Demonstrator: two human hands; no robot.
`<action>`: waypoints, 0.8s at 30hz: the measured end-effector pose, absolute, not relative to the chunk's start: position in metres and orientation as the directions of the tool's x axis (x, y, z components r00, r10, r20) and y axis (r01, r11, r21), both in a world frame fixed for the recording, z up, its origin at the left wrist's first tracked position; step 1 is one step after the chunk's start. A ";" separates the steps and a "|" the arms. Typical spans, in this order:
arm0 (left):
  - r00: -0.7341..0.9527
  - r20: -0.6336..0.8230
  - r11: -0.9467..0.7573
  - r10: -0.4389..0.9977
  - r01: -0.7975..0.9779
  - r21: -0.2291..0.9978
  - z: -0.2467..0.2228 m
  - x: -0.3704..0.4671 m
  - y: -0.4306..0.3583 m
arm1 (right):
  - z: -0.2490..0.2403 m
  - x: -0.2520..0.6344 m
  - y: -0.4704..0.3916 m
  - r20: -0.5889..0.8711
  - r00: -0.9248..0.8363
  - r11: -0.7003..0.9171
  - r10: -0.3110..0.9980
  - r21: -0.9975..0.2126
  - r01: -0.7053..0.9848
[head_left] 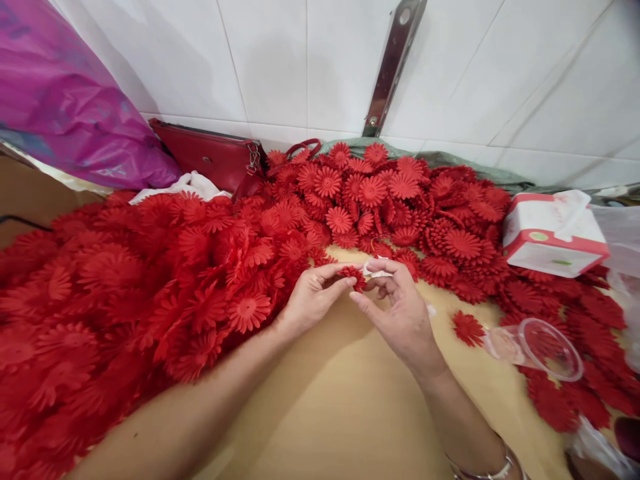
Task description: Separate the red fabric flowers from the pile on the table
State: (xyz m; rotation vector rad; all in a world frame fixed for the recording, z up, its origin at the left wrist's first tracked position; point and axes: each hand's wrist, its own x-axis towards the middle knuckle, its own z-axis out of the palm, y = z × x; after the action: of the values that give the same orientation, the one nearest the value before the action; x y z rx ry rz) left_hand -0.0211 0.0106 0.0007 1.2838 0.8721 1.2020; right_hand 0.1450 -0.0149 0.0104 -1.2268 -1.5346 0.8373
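Between my two hands, above the tabletop, is a small red flower. My left hand pinches its left side between thumb and fingers. At its right side, my right hand has curled fingers and its thumb close to the petals; whether it grips anything is too small to tell. Something white shows by the right fingertips. A loose red flower lies to the right of my right hand, beside a clear plastic cup on its side.
Large heaps of red flowers spread over the left and back of the table. A tissue box stands at the right. Behind are a red purse, a purple bag and a white tiled wall.
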 end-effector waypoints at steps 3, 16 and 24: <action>0.249 0.192 -0.182 0.949 -0.061 0.981 -0.001 -0.020 0.008 | 0.017 0.148 -0.016 0.362 -0.078 0.361 0.929 -0.838 0.409; 0.183 0.243 -0.274 0.953 0.170 0.947 0.010 -0.018 -0.002 | 0.024 0.149 -0.015 0.374 -0.050 0.362 0.926 -0.845 0.393; 0.208 0.232 -0.265 0.950 0.148 0.953 0.007 -0.018 -0.001 | 0.014 0.152 -0.010 0.167 0.045 0.167 0.985 -0.986 0.002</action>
State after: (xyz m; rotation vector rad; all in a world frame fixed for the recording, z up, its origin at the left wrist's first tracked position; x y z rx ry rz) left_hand -0.0177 -0.0011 0.0072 1.6094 1.0594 1.1568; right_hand 0.1519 -0.0097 0.0142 -1.1045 -1.2493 1.0541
